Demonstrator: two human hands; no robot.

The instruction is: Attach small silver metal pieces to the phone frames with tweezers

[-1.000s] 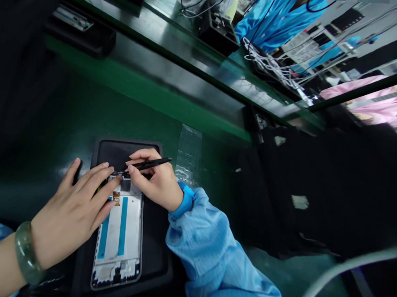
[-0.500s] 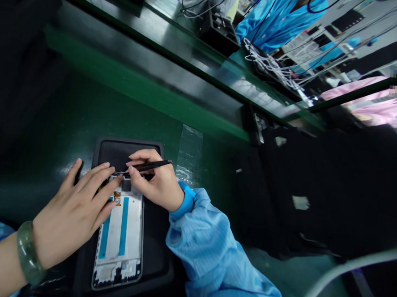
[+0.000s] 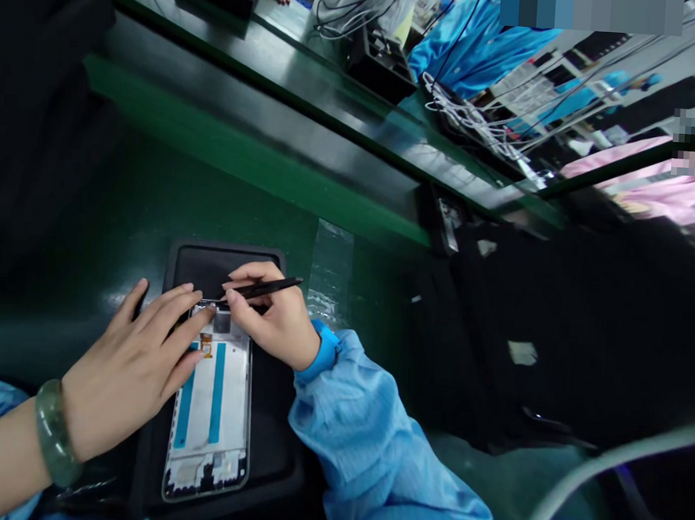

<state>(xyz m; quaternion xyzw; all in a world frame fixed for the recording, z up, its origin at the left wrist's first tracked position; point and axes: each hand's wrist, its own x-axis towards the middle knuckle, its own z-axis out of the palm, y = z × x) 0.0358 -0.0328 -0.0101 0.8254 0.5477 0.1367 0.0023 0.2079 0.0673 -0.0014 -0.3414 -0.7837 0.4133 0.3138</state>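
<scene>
A white-backed phone frame (image 3: 212,409) with blue adhesive strips lies face down on a black mat (image 3: 223,272), with a small orange-gold flex piece (image 3: 206,345) near its upper end. My left hand (image 3: 132,372) rests on that upper end, fingers spread and fingertips touching the frame. My right hand (image 3: 276,322) pinches black tweezers (image 3: 266,289), their tips down at the frame's top edge. The fingers hide what the tips touch.
A strip of clear tape (image 3: 330,275) lies on the green bench (image 3: 121,199) beside the mat. To the right sits a black padded sheet (image 3: 526,318). A raised shelf (image 3: 262,121) runs behind, and beyond it co-workers in blue and pink smocks sit among cables.
My left hand has shifted slightly toward the frame's upper edge. The tweezers stay at the frame's top edge, and the view has moved a little.
</scene>
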